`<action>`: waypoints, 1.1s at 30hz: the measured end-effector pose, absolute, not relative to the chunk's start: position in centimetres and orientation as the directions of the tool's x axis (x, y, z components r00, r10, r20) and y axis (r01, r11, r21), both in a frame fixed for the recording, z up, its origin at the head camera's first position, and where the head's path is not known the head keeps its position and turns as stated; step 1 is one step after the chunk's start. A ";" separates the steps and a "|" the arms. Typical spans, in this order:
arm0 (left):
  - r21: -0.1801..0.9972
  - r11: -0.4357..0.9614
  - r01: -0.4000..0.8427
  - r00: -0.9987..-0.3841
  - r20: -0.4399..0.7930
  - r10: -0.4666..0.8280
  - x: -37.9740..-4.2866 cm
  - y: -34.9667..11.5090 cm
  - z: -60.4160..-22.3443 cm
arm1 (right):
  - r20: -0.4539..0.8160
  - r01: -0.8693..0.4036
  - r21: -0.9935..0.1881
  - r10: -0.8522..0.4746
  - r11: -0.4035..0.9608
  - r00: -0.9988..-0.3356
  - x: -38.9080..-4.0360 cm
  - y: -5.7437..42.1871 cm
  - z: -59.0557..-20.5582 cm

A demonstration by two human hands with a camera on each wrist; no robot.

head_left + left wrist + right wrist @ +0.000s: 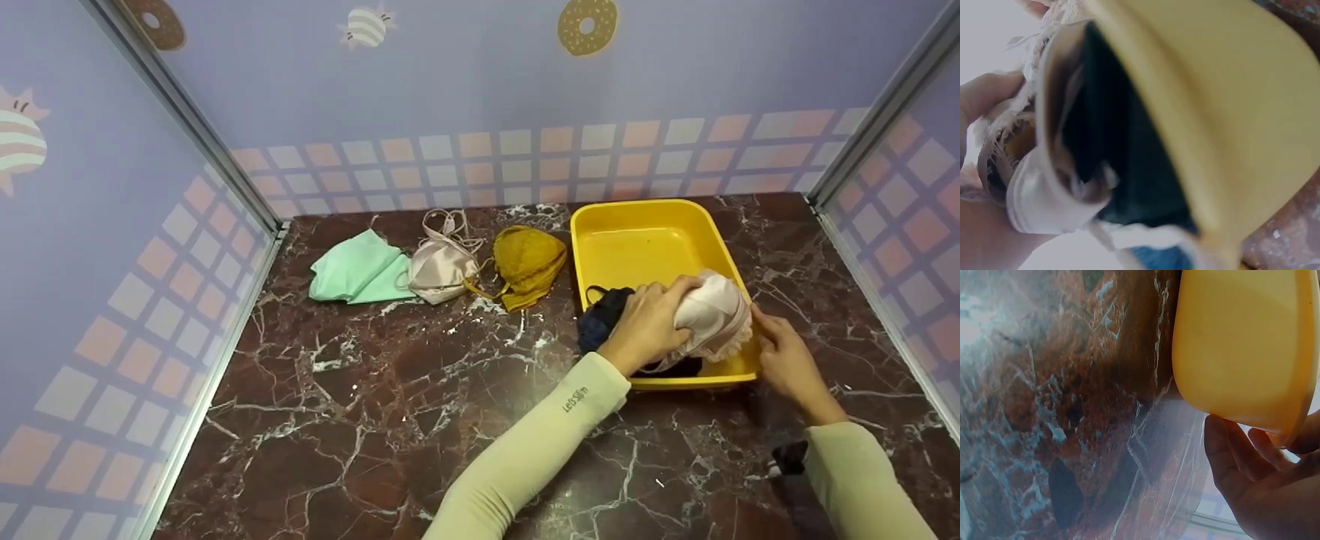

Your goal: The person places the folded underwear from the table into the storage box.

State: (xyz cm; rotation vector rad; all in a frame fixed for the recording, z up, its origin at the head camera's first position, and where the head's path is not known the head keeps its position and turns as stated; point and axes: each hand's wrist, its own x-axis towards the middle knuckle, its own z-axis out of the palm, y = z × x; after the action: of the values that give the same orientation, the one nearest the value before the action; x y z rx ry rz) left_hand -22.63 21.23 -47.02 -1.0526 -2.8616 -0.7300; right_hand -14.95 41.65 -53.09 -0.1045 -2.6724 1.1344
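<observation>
My left hand (649, 322) grips a pale pink bra (711, 313) with lace trim over the front part of a yellow plastic tub (634, 259). In the left wrist view, fingers press into the bra's lace edge (1022, 98), and one cup hangs open beside the tub's rim. On the tub's right side, my right hand (791, 364) holds the rim; in the right wrist view its fingers (1221, 447) lie along the outer wall, with the thumb by the rim. A dark navy garment (600, 322) with a strap lies at the tub's front left, partly hidden by my left hand.
Left of the tub, a mustard bra (529, 262), a beige satin bra (441, 266) with straps and a mint green garment (360, 266) lie in a row on the marbled table (420, 420). A small black object (789, 456) sits near my right sleeve. Patterned panels enclose the table.
</observation>
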 end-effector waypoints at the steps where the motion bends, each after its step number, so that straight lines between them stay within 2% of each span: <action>1: 0.414 0.680 0.605 -0.784 0.162 0.600 -22.6 21.2 -46.9 | 0.191 -0.029 -0.719 0.156 0.695 -0.969 -15.0 41.6 -53.1; 10: 0.321 0.834 0.449 -0.892 0.098 0.442 -22.7 20.0 -46.9 | 0.169 -0.020 -0.733 0.154 0.679 -0.973 -14.9 41.5 -53.2; 19: 0.197 0.900 0.390 -0.920 0.032 0.392 -22.7 19.1 -47.4 | 0.175 -0.023 -0.733 0.156 0.680 -0.972 -14.8 41.6 -53.1; 23: 0.216 0.887 0.408 -0.906 -0.022 0.422 -22.6 18.8 -47.3 | 0.175 -0.021 -0.728 0.157 0.685 -0.972 -14.7 41.7 -53.2; 28: 0.264 0.853 0.449 -0.882 -0.021 0.471 -22.8 18.8 -47.3 | 0.179 -0.023 -0.721 0.155 0.692 -0.972 -14.8 41.7 -53.2; 33: 0.386 0.802 0.455 -0.862 -0.036 0.506 -23.1 19.1 -47.9 | 0.178 -0.014 -0.715 0.163 0.699 -0.971 -14.9 41.5 -53.3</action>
State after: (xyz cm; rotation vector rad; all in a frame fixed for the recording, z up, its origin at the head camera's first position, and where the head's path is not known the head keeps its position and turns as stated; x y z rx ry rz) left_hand -23.07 19.06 -47.89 -0.8345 -3.1116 -0.6095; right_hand -14.88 41.52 -53.27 -0.1194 -2.6814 1.1302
